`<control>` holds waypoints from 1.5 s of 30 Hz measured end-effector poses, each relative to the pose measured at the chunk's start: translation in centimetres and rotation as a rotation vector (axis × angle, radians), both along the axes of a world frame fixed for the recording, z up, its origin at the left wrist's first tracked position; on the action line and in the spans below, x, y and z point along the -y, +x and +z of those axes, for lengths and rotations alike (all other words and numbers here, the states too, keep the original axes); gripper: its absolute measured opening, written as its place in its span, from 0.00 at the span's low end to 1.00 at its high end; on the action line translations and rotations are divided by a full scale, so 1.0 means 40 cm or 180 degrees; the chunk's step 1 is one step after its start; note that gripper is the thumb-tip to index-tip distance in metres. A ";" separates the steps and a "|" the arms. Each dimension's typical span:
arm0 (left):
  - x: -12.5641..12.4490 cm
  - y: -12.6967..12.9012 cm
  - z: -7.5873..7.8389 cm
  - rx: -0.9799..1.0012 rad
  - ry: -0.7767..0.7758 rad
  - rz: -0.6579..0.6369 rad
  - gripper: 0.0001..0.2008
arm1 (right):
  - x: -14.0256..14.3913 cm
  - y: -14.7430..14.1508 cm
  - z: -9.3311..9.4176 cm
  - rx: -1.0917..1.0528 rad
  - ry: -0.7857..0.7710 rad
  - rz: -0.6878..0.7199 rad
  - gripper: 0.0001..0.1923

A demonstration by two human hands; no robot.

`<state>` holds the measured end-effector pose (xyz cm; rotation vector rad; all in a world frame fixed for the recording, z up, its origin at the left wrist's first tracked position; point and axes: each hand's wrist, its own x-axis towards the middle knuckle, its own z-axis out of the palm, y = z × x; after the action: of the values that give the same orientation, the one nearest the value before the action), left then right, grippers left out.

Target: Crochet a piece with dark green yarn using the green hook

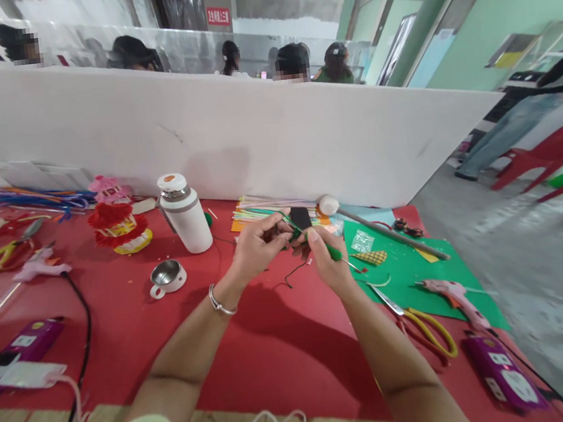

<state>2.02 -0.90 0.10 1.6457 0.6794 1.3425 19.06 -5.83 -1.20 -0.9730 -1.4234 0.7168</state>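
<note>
Your hands meet above the red table, just in front of the stack of coloured paper sheets. The main risk, as I judge it: the small black-and-green craft piece is held only at fingertip level, so a slip or a twist could drop it or bend its green stem. A thin dark strand hangs from the work towards the table; it could snag on your wrist or bracelet and pull the piece out of line. The pink glue gun and the yellow-handled scissors lie just beside your right forearm, so a wide elbow move could knock them; whether the gun is hot cannot be told. Your left hand has its fingers curled in and pinching the left side of the piece, nearly closed. Your right hand is closed round the green stem, fingers pressed together, thumb on top. The white flask and metal cup stand well apart to the left.
</note>
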 end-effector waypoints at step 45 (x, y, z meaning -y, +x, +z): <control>-0.035 -0.025 0.008 0.0854 -0.1513 -0.0994 0.26 | -0.036 -0.019 -0.044 -0.0409 0.0207 0.0184 0.23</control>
<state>1.03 0.49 0.41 1.1124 0.5065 1.0499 18.29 -4.39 -2.97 -0.8238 -1.3584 0.7575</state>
